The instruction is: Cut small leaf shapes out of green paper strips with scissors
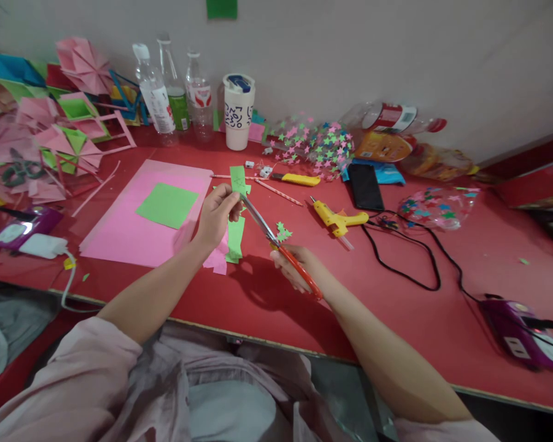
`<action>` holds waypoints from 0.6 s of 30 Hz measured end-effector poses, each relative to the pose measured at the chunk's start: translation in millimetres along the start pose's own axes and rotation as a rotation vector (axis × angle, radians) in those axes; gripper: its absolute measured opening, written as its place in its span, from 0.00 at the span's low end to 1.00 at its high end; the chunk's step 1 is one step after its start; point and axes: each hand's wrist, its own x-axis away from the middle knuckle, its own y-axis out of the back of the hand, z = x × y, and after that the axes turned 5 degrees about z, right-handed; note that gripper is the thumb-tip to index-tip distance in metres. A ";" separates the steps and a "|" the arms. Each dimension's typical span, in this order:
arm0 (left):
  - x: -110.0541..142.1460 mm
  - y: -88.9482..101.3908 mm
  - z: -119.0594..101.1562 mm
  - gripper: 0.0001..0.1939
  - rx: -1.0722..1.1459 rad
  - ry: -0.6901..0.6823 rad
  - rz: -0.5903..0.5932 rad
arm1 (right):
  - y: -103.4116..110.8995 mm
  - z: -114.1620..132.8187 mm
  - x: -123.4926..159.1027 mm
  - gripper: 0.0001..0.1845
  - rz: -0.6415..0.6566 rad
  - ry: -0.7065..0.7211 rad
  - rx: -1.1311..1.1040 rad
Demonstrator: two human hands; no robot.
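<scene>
My left hand (217, 215) pinches a strip of green paper (238, 180) and holds it up over the red table (267, 301). My right hand (297, 268) grips red-handled scissors (276, 242), whose blades reach up to the strip's lower edge. More green and pink paper scraps (230, 245) lie under my left hand. A small green cut-out star (283, 232) lies just right of the blades.
A pink sheet with a green square (166, 205) lies at left. A yellow glue gun (338, 219), its black cable, a yellow utility knife (297, 179), a phone (365, 186), a white cup (238, 112), bottles, paper stars and folded paper shapes crowd the back.
</scene>
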 end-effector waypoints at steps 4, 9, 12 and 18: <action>-0.3 0.0 0.8 0.09 0.007 0.005 -0.006 | 0.0 -1.3 -0.8 0.23 0.005 0.006 -0.012; -1.5 1.3 1.9 0.09 0.027 0.024 -0.014 | 0.5 -1.9 -2.1 0.23 0.011 0.007 -0.015; -2.3 2.7 2.3 0.08 0.077 0.032 -0.026 | 0.6 -2.5 -2.8 0.23 0.027 0.006 -0.025; 0.5 0.0 3.6 0.07 0.102 0.059 -0.056 | -1.0 -2.1 -0.9 0.21 0.050 0.038 -0.069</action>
